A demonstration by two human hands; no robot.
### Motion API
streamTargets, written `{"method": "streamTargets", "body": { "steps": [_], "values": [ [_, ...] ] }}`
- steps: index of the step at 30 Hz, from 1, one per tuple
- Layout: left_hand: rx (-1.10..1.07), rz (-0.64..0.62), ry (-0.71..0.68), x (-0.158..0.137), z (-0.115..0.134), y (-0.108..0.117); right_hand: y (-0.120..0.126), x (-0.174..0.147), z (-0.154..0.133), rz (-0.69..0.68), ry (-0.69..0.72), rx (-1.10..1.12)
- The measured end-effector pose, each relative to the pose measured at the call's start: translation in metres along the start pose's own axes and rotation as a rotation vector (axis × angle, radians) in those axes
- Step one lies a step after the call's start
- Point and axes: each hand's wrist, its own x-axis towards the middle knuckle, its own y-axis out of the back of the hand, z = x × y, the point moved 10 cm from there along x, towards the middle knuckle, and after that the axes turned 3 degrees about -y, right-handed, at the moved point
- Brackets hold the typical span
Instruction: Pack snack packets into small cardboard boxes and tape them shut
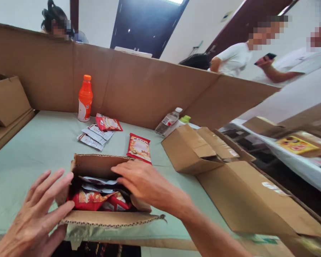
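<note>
An open cardboard box (pixel 109 218) sits at the table's near edge with its flaps up. Inside it lie red snack packets (pixel 89 200) and silvery-white sachets (pixel 97 181) standing behind them. My left hand (pixel 39 210) is open, fingers spread, at the box's left side, with its thumb by the near left corner. Over the box's right end reaches my right hand (pixel 141 180), fingers stretched out above the sachets; I see nothing held in it. Beyond the box, a red snack packet (pixel 139 147) lies on the table, close to my right hand.
More sachets (pixel 92 137) and a red packet (pixel 108 123) lie beside an orange bottle (pixel 85 98). A clear bottle (pixel 169 121) leans near the cardboard wall (pixel 139 85). Cardboard boxes (pixel 235 192) line the right; another box (pixel 9 101) stands left. People are beyond the wall.
</note>
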Motion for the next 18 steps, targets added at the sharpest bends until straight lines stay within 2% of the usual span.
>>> {"method": "streamTargets", "body": {
  "steps": [3, 6, 8, 11, 15, 18],
  "values": [
    [-0.015, 0.055, 0.165, -0.011, -0.014, 0.005, 0.035, -0.018, 0.018, 0.332, -0.050, 0.001],
    [-0.135, 0.068, 0.226, -0.017, -0.020, -0.006, 0.043, -0.022, 0.027, 0.466, -0.100, -0.074],
    [-0.203, 0.059, 0.180, -0.016, -0.017, -0.016, 0.035, -0.018, 0.034, 0.447, -0.135, -0.072],
    [-0.166, 0.032, 0.166, -0.015, -0.017, -0.026, 0.016, -0.011, 0.040, 0.328, -0.120, 0.058],
    [-0.107, 0.004, 0.174, -0.010, -0.020, -0.026, 0.006, -0.016, 0.044, 0.239, -0.032, 0.351],
    [-0.109, 0.034, 0.186, -0.002, -0.020, -0.021, 0.005, -0.026, 0.055, 0.229, -0.054, 0.508]
  ]
}}
